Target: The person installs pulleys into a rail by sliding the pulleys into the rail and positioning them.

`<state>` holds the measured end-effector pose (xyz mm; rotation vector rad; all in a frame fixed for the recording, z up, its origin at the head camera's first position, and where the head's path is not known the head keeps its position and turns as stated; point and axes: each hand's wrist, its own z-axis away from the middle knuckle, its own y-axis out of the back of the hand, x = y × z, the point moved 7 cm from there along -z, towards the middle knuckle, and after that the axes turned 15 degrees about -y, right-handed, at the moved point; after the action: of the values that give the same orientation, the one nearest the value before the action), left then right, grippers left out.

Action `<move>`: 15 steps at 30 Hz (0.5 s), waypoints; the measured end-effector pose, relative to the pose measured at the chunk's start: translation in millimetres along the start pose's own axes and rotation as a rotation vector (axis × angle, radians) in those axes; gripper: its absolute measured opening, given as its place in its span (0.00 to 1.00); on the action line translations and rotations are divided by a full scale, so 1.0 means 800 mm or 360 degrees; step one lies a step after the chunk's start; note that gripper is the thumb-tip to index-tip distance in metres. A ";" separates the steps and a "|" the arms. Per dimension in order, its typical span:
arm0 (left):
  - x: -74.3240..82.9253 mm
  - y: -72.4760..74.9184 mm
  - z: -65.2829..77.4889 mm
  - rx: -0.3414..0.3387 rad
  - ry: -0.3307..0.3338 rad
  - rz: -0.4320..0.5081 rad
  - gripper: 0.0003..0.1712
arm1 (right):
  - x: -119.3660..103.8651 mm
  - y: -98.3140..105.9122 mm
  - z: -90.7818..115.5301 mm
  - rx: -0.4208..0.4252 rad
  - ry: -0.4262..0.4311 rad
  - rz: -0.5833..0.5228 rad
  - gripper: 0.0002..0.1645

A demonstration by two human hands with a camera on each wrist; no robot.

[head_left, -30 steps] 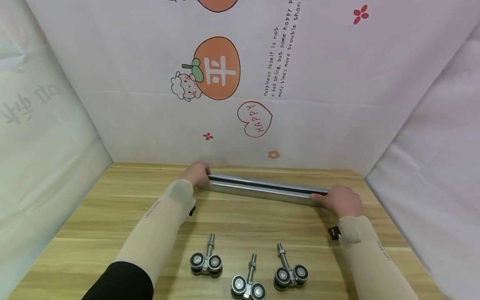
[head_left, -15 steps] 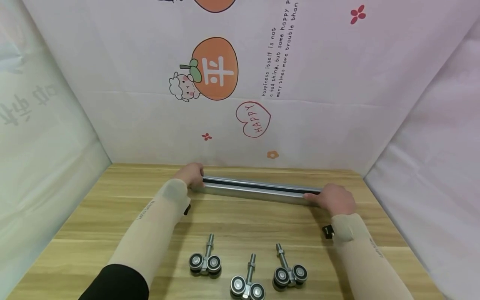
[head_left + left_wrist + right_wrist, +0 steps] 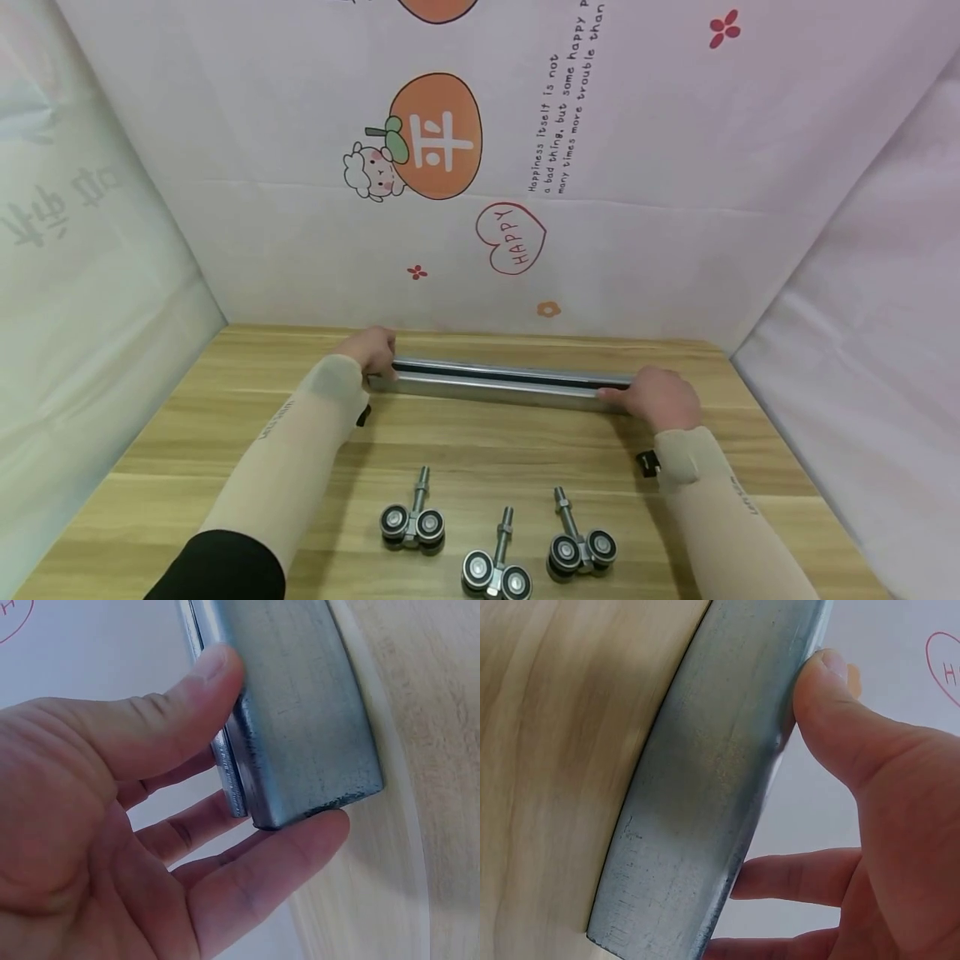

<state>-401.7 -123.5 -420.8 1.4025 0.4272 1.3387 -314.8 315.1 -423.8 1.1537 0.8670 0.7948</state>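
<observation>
A long metal channel rail (image 3: 495,388) with a dark slot along its top lies across the back of the wooden table. At its left end, my left hand (image 3: 371,350) grips it; the left wrist view shows the thumb (image 3: 217,671) over the slotted edge and a finger (image 3: 292,851) under the cut end of the rail (image 3: 307,712). My right hand (image 3: 662,398) holds the other end. Seen from the right wrist, that thumb (image 3: 821,686) presses the rail's upper edge, with fingers (image 3: 802,877) on the far side of the rail (image 3: 697,780).
Three roller trolleys with threaded bolts, a left one (image 3: 411,527), a middle one (image 3: 495,573) and a right one (image 3: 581,552), lie near the front of the wooden table (image 3: 300,533). A printed white sheet (image 3: 637,250) hangs behind the table, with more sheeting at both sides.
Both hands have shifted the rail to the left along the back of the table, and it now slants a little less. The roller trolleys have stayed in place.
</observation>
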 end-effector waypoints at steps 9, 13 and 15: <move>-0.007 -0.001 0.006 -0.0019 0.0068 0.0046 0.18 | -0.006 0.000 0.006 0.0008 0.0002 0.0002 0.40; -0.009 -0.001 0.009 -0.0008 0.0083 0.0082 0.18 | -0.010 0.001 0.008 0.0010 0.0013 0.0004 0.40; -0.010 0.000 0.011 0.0001 0.0089 0.0100 0.18 | -0.011 0.000 0.008 0.0015 0.0015 0.0004 0.39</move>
<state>-396.5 -134.4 -422.8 1.3916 0.4240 1.4317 -312.8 304.9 -421.0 1.1603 0.8778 0.7995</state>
